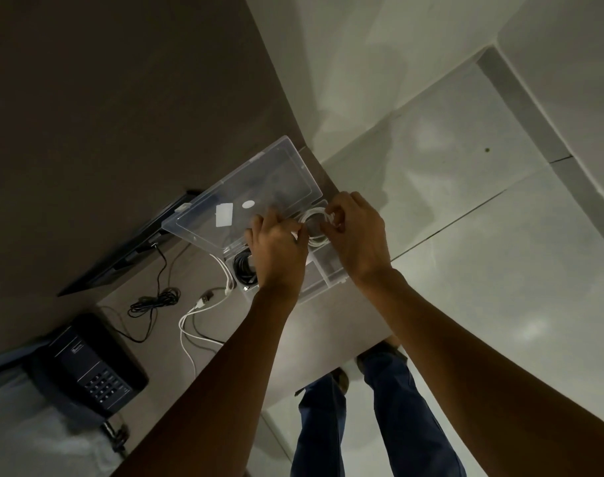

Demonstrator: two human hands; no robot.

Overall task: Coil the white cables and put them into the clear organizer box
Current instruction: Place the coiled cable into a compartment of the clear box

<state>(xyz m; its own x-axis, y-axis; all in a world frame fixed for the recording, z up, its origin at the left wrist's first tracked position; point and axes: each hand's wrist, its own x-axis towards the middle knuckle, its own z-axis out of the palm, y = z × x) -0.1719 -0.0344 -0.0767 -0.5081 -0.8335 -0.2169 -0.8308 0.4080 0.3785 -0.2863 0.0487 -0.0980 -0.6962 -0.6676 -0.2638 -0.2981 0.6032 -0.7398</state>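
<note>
Holding the coil over the box, your left hand and right hand pinch opposite sides so loops stay put. Lid open; another cable loose on desk.

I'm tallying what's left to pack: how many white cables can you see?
2: a coiled white cable held by both hands over the clear organizer box, and a loose white cable on the desk. Hands may hide more.
</note>
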